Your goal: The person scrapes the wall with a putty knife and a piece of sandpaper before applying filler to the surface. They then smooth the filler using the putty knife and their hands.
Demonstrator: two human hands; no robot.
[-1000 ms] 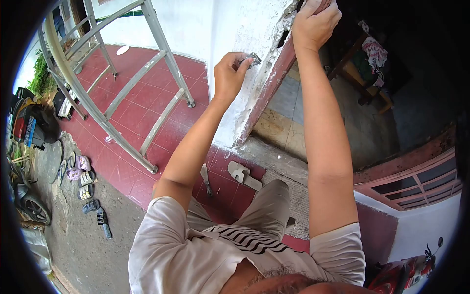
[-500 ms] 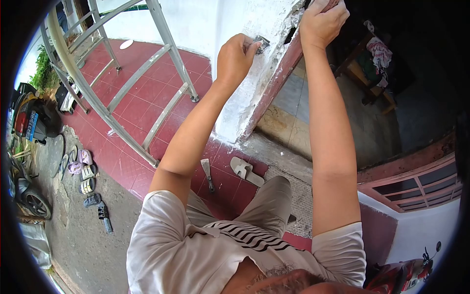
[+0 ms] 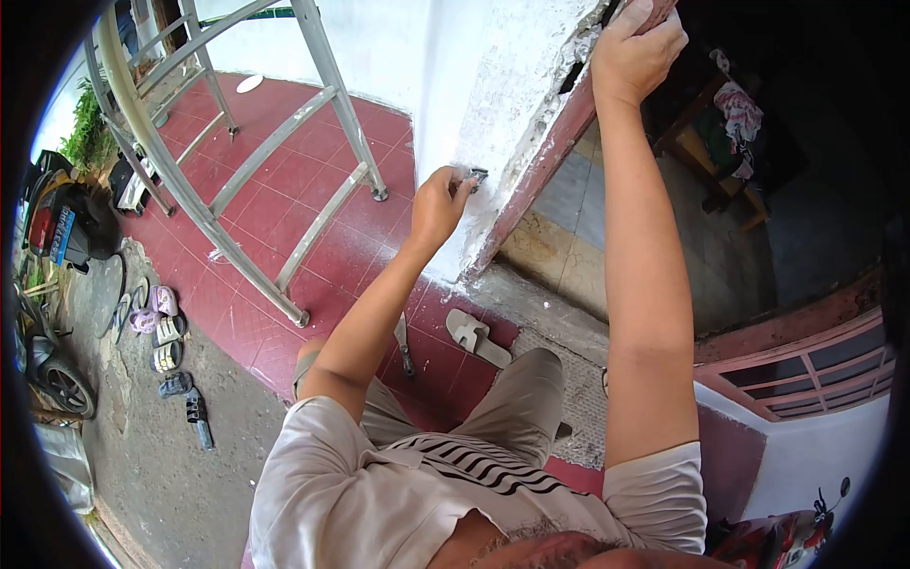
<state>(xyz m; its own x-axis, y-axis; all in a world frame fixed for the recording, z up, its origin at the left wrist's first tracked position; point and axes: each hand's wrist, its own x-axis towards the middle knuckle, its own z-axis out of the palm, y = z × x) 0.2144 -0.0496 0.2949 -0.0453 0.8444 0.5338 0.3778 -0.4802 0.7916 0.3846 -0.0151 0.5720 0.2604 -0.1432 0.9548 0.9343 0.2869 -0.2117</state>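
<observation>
My left hand (image 3: 439,205) pinches a small dark piece of sandpaper (image 3: 479,177) and presses it against the white wall (image 3: 502,104), low beside the broken plaster edge. Pale dust drifts down by the wall's foot. Higher up, my right hand (image 3: 637,59) is closed around the reddish wooden door frame (image 3: 559,137), its fingers partly hidden behind the wood. Between wall and frame runs a rough, crumbled gap.
An aluminium ladder (image 3: 327,123) stands on red tiles (image 3: 246,313) at the left. A scraper (image 3: 405,343) and a pale sandal (image 3: 477,337) lie near my knees. Several shoes (image 3: 167,329) line the concrete. Beyond the doorway stands a chair with cloth (image 3: 737,112) on it.
My left hand has slid down the wall with the sandpaper, and more dust shows below it. My right hand keeps its grip on the door frame.
</observation>
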